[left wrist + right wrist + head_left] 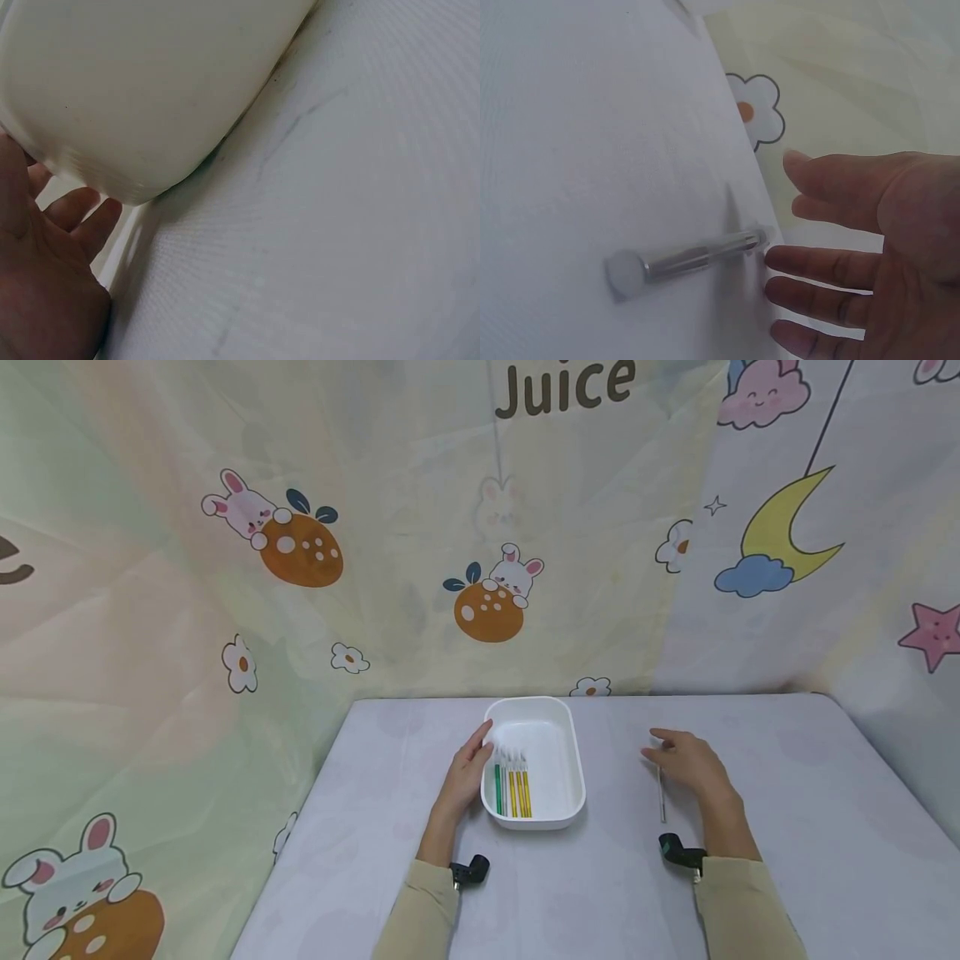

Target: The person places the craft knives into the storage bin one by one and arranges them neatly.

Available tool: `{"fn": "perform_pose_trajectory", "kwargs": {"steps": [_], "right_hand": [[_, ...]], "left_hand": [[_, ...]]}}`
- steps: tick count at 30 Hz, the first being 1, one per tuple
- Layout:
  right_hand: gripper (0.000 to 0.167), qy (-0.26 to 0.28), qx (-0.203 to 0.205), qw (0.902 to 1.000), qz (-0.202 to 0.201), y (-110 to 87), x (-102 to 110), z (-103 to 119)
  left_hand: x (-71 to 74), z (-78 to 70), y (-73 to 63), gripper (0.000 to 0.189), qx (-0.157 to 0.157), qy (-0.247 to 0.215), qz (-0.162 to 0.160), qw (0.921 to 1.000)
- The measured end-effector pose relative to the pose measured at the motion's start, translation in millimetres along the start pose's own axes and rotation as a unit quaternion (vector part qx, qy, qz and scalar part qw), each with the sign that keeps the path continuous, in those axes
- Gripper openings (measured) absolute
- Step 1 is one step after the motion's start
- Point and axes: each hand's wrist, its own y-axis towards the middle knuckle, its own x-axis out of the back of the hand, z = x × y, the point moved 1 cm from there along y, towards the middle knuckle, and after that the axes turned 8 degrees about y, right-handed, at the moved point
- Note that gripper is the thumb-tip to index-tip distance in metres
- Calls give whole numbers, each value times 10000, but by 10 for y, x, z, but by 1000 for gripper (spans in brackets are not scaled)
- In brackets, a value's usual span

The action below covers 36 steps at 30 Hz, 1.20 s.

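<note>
My left hand point(467, 775) holds the left side of a white tray point(543, 822), its thumb over the rim and the other fingers along the outer wall. Inside the tray, several slim pen-shaped tools point(513, 792) lie side by side at the left, green, silver and yellow with pale tapered tips. To the right of the tray, my right hand point(686, 764) is beside a single silver pen-shaped tool point(682, 262). In the right wrist view its fingers are spread and nearly straight, one fingertip close to the tool's narrow end. Nothing shows between thumb and fingers.
A pale cloth covers the table point(592, 893). Behind its far edge hangs a printed fabric backdrop point(405, 610) with rabbits, fruit and flowers. Each wrist wears a small black camera point(470, 870).
</note>
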Motion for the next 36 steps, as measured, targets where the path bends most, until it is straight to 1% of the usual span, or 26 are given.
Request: {"fn": "perform_pose_trajectory", "kwargs": {"steps": [6,10,17,22,32,36], "right_hand": [[61,-2,83,9999,70,-2,22,-37],[57,62,92,9999,101,-22,25,-20],[50,11,254,9997,71,-23,0,9],[47,0,223,9997,104,2,-15,-30],[47,-214,366,9991,57,24,-38,-47],[51,-158,339,9993,55,32,-43,-52]], "left_hand": [[-2,-7,-2,47,-9,-21,-16,10000],[-1,3,4,48,8,-30,-1,10000],[0,17,19,46,55,68,-44,10000],[-5,16,16,48,58,41,-7,10000],[2,19,2,46,86,-5,-1,10000],[0,1,-5,47,34,-22,9,10000]]}}
